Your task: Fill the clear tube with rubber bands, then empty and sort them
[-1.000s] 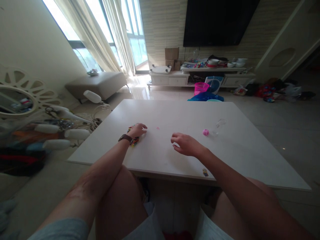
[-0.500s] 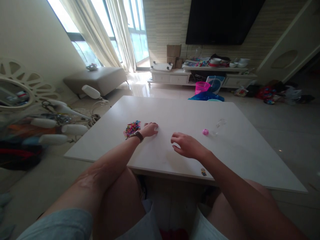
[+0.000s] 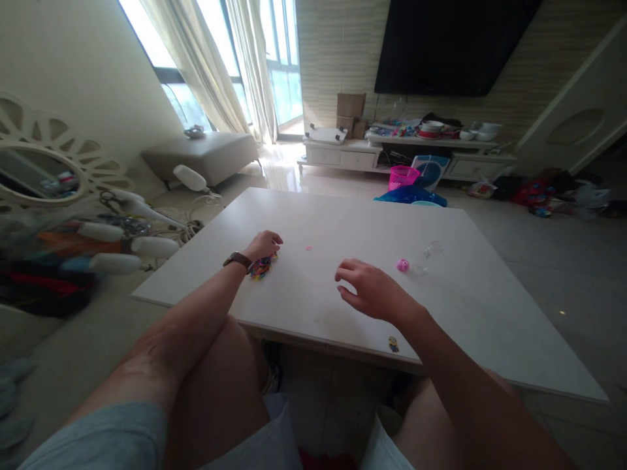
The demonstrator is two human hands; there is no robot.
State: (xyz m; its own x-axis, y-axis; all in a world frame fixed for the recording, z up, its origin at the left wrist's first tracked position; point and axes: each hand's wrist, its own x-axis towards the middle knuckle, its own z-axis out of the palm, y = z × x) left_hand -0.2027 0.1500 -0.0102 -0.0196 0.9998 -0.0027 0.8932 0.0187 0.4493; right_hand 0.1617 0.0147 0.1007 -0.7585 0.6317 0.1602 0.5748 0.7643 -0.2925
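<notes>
A heap of small multicoloured pieces [image 3: 263, 267], perhaps little plastic bands or beads, lies on the left part of the white table [image 3: 392, 228]. My left hand [image 3: 263, 245], with a dark-strapped watch on its wrist, hovers at the heap's far edge; its fingers are slightly bent and apart, with nothing visible in them. One small pink ring-like piece [image 3: 308, 248] lies alone to the right of that hand. My right hand [image 3: 361, 284] is held over the table's middle, fingers curved and the thumb apart, holding nothing. To its right sits a pink round object [image 3: 402, 265].
Beside the pink object are a clear cup-like piece [image 3: 420, 269] and a clear curved piece [image 3: 434, 249]. A cartoon sticker [image 3: 393, 344] is on the near table edge. White lamp-like shades [image 3: 154, 246] stand left of the table; a pink basket [image 3: 403, 176] is beyond it.
My left hand has moved left, from beside the heap to over its far edge. The small pink piece now shows where that hand was. My right hand keeps its pose.
</notes>
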